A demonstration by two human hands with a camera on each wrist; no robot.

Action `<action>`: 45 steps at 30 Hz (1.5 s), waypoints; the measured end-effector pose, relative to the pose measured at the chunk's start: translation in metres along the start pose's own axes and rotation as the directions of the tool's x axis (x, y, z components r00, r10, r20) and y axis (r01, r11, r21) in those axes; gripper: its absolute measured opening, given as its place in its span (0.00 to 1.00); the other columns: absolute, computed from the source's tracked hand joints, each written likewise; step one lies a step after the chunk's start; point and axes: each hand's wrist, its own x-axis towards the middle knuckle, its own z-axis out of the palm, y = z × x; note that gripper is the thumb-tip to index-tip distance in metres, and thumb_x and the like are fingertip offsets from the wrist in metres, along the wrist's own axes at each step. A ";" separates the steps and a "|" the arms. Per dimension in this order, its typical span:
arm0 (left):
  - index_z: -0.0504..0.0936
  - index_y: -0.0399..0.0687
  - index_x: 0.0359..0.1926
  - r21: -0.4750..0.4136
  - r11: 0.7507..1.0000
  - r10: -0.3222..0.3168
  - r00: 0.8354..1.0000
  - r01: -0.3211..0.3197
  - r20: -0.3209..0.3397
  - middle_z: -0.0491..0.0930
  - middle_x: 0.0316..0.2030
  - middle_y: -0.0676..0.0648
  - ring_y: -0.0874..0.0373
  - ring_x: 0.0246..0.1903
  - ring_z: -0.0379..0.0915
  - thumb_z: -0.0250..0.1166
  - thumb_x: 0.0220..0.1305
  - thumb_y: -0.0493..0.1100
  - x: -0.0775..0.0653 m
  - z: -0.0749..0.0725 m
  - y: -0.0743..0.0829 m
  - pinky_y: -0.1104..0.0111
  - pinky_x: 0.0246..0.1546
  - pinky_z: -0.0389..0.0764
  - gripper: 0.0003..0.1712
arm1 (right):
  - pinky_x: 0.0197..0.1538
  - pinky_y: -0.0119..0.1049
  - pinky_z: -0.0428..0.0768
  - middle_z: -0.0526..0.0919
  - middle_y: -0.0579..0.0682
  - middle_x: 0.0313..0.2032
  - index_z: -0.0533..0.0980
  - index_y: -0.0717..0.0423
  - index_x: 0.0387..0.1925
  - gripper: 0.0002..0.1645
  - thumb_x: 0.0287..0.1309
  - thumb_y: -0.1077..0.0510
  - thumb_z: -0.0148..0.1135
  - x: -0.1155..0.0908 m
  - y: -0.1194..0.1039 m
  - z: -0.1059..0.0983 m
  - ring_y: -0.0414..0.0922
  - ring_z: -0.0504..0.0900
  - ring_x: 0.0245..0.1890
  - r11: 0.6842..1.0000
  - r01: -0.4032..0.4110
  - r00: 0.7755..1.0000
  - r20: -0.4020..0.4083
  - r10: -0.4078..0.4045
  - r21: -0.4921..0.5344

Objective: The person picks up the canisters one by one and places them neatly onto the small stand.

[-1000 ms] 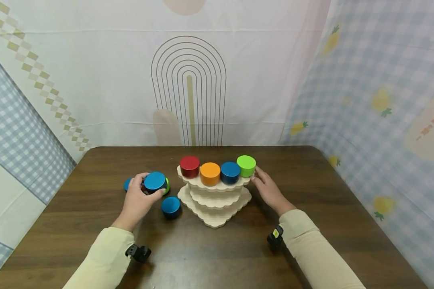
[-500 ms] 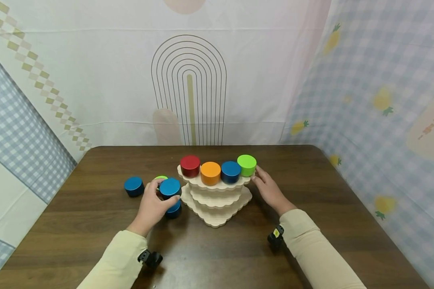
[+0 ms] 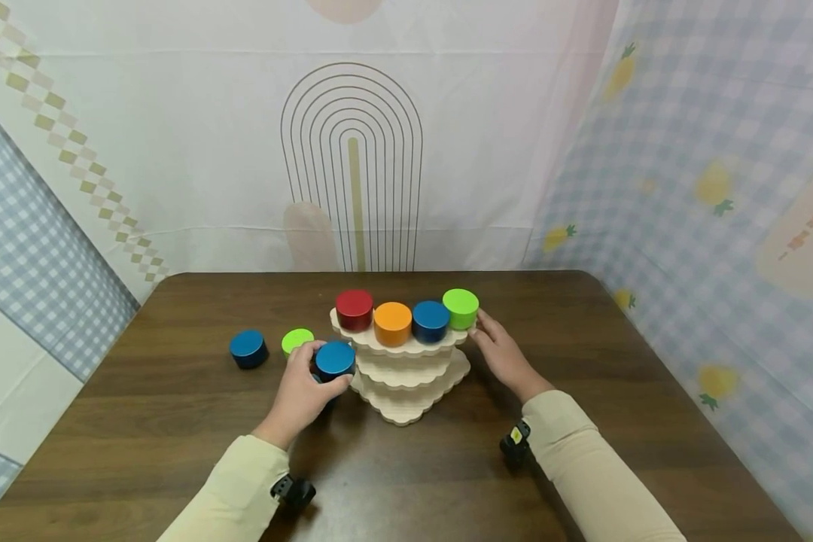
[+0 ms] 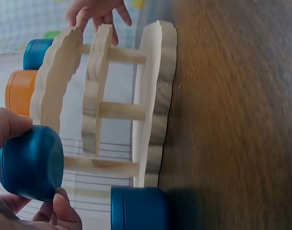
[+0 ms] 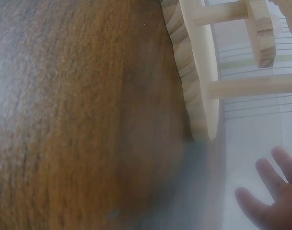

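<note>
My left hand [image 3: 298,403] grips a small round blue tin [image 3: 335,357] between thumb and fingers, raised beside the left end of a three-tier wooden stand [image 3: 406,373]. In the left wrist view, that tin is tilted sideways near the scalloped top tier. A red tin [image 3: 354,310], an orange tin [image 3: 393,324], another blue tin [image 3: 430,322] and a green tin [image 3: 461,309] stand in a row on top. My right hand [image 3: 504,357] is at the right end of the top tier, by the green tin; the right wrist view shows its fingers extended and spread.
On the table, a second green tin [image 3: 298,340] stands behind my left hand, and a blue tin [image 3: 248,349] farther left. One more blue tin [image 4: 141,208] sits by the stand's base, mostly hidden in the head view. A patterned cloth [image 3: 210,150] hangs behind the table.
My left hand has moved right with the blue tin toward the stand, uncovering the green and blue tins at left. The right hand stays in place.
</note>
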 end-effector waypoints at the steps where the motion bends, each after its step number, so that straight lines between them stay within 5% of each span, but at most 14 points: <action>1: 0.68 0.33 0.58 -0.001 1.000 0.001 1.000 -0.001 0.003 0.66 0.53 0.34 0.41 0.53 0.63 0.71 0.53 0.41 0.000 0.001 0.000 0.47 0.55 0.68 0.34 | 0.69 0.59 0.53 0.50 0.58 0.74 0.45 0.53 0.76 0.39 0.73 0.42 0.39 0.000 0.000 0.000 0.57 0.52 0.72 1.000 -0.001 1.000 0.003 0.002 -0.003; 35: 0.69 0.36 0.55 -0.022 0.999 -0.045 0.999 0.046 0.018 0.67 0.53 0.35 0.41 0.53 0.66 0.72 0.52 0.41 0.003 0.026 0.004 0.47 0.56 0.69 0.32 | 0.69 0.58 0.54 0.53 0.59 0.73 0.47 0.54 0.75 0.37 0.73 0.44 0.40 0.001 0.001 0.001 0.57 0.55 0.71 0.999 0.029 1.000 -0.012 -0.029 0.027; 45: 0.68 0.36 0.57 -0.049 0.998 -0.051 0.999 0.050 -0.018 0.67 0.50 0.36 0.46 0.45 0.64 0.74 0.51 0.43 0.006 0.034 0.008 0.60 0.45 0.69 0.36 | 0.69 0.58 0.54 0.53 0.62 0.72 0.47 0.57 0.75 0.36 0.74 0.46 0.39 0.002 0.003 0.001 0.58 0.56 0.70 0.998 0.058 0.998 -0.010 -0.058 0.024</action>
